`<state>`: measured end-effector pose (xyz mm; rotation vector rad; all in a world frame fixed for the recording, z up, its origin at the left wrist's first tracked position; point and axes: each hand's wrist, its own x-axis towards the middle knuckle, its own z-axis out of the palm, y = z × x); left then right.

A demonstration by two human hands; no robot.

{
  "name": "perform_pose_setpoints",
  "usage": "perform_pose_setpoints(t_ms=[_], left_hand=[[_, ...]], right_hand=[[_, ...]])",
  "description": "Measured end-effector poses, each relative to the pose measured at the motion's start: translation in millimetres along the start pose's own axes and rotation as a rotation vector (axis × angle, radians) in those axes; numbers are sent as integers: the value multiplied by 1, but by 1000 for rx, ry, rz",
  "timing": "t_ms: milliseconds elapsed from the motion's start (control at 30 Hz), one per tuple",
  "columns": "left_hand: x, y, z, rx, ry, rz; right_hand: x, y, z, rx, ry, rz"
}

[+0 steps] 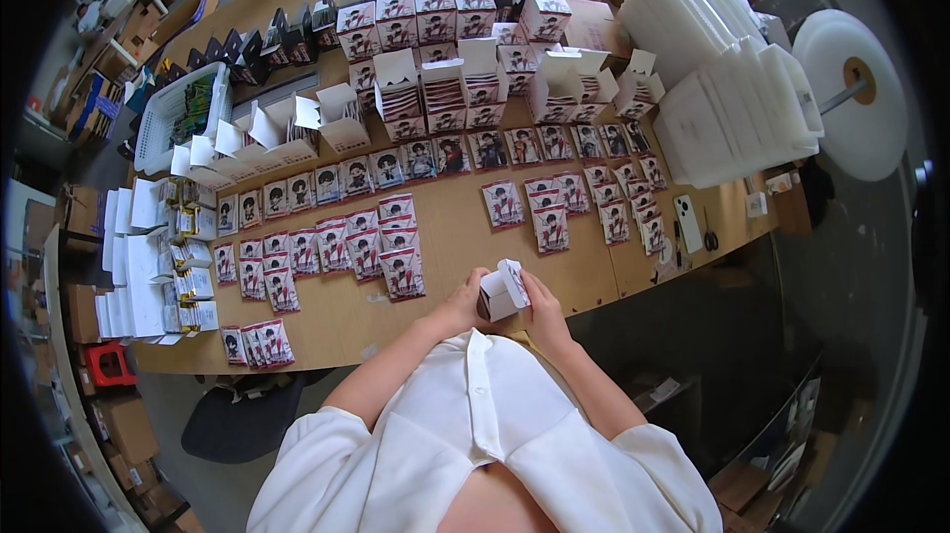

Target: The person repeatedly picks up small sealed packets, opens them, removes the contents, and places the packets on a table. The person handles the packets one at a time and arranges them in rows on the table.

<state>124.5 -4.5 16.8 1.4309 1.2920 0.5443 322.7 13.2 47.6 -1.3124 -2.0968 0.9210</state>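
Close to my body, at the table's near edge, a small white card box (pixel 503 297) with a raised printed flap is held between both hands. My left hand (pixel 463 300) grips its left side, and my right hand (pixel 541 307) has its fingers on the flap at the right. The box's inside shows pale; whether anything lies in it I cannot tell. Beyond my hands, printed foil packets lie in overlapping stacks, one stack (pixel 402 271) to the left and another (pixel 550 226) just ahead. A long row of packets (pixel 386 167) with different figures runs across the table behind them.
Open white boxes (pixel 401 102) filled with packets stand behind the row, with closed printed boxes (pixel 435 13) farther back. A white basket (pixel 148 137) is at the far left. White cartons (pixel 139 266) line the left edge. A phone (pixel 688 223) and scissors (pixel 710 236) lie right.
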Motion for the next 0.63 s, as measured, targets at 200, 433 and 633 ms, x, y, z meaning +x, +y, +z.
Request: perform_pose_setpoints(t_ms=[200, 433, 633], left_hand=[[-8, -24, -27, 23, -36, 24], [-56, -35, -81, 12, 435, -119], [-72, -31, -113, -10, 564, -136]], right_hand=[[0, -24, -28, 41, -182, 99], [46, -115, -182, 283, 459, -184], [-9, -225, -277, 423, 597, -922]])
